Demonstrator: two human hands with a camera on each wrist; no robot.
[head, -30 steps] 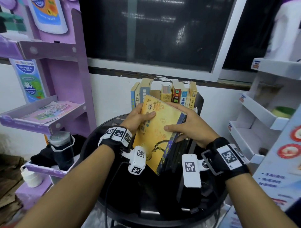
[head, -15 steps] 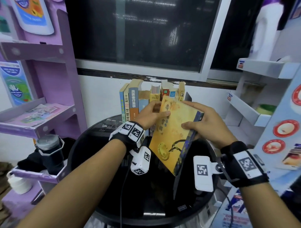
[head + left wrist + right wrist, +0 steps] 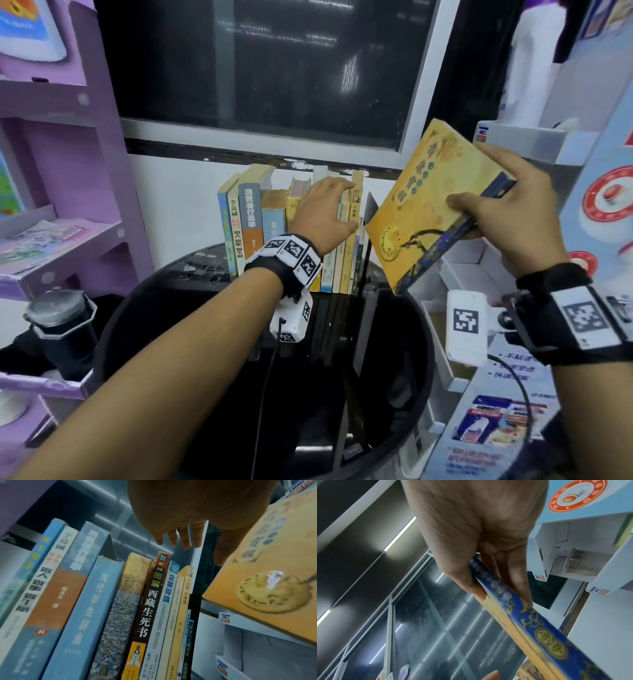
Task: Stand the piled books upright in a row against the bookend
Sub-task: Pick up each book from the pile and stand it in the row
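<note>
Head view: yellow book (image 3: 435,205) held up in the air, tilted, right of the row of books (image 3: 291,236) and above the right rim of the black round table (image 3: 416,346). Clamped by the right hand (image 3: 503,219), thumb on the front cover, fingers behind along the blue spine edge. Left hand (image 3: 322,219) apart from it, fingers spread and relaxed over the right end of the row; whether touching cannot be told. Black bookend (image 3: 371,209) just right of the row, between row and held book.

Left wrist view: left hand (image 3: 192,513) open, holding nothing, fingertips (image 3: 187,545) hanging above the tops of the upright spines (image 3: 150,601). Bookend (image 3: 194,628) at the row's right end. Yellow book (image 3: 267,574) close on the right, slanted.

Right wrist view: right hand (image 3: 481,534) pinching the yellow book (image 3: 530,623) at its blue patterned spine, thumb on the yellow cover side, fingers on the far side.
</note>
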